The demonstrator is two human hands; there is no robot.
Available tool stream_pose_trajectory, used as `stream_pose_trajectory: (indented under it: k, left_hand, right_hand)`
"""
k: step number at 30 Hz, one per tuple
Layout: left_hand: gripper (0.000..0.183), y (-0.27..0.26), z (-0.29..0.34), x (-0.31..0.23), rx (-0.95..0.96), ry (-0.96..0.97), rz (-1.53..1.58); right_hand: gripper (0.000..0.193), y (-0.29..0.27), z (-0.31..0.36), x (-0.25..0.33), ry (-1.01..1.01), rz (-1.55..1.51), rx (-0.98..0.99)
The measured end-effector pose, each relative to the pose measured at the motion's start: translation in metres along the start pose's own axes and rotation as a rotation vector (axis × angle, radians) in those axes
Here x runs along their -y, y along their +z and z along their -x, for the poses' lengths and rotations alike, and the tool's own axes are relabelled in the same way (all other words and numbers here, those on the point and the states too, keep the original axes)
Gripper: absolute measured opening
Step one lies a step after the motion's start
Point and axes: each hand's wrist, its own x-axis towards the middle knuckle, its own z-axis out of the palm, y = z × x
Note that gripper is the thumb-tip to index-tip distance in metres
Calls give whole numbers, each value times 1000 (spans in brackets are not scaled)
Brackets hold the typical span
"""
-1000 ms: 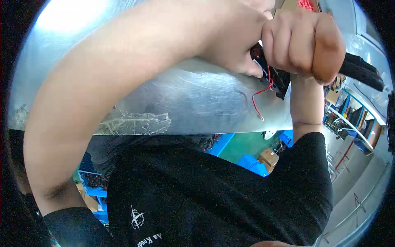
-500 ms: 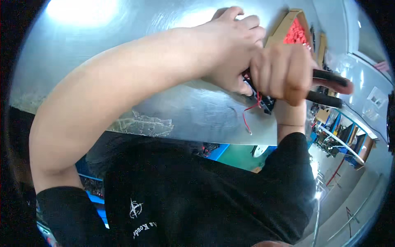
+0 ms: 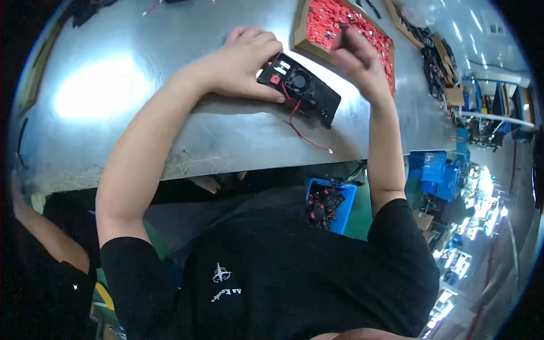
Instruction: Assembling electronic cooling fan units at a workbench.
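My left hand (image 3: 246, 65) grips the left end of a black plastic housing (image 3: 323, 101) on the metal table. A small round black fan (image 3: 298, 81) sits in it, beside a red connector piece (image 3: 275, 79). From the housing a thin red-and-black wire (image 3: 306, 137) trails toward the table's front edge, ending in a small white plug. My right hand (image 3: 362, 59) is raised over the near side of a cardboard box (image 3: 314, 47) full of small red parts (image 3: 334, 22). Its fingers are curled and somewhat blurred; a dark spot shows at their tips, too unclear to name.
Black cable bundles (image 3: 433, 71) lie at the table's far right. Below the front edge stands a blue crate (image 3: 343, 212) with black and red parts. More blue bins (image 3: 436, 173) are stacked at right. Another person's arm (image 3: 48, 232) shows at the lower left.
My hands have parted: the right, which held a black-handled tool beside the housing, is now over the red parts, and no tool is plainly visible. My left hand keeps the housing. The view has shifted.
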Motion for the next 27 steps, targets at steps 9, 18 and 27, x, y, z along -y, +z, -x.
stream_pose_trajectory:
  k: [9,18,27]
  left_hand:
    - [47,-17,7,10,-275,-611,208]
    - [95,-11,-4,-90,-19,-397,-448]
    - [85,-9,-10,-78,204,-49,-130]
  right_hand:
    - [26,37,29,15,-52,301,433]
    - [103,31,26,-17,-164,-938,101]
    - [136,38,30,14,-141,-1641,-243]
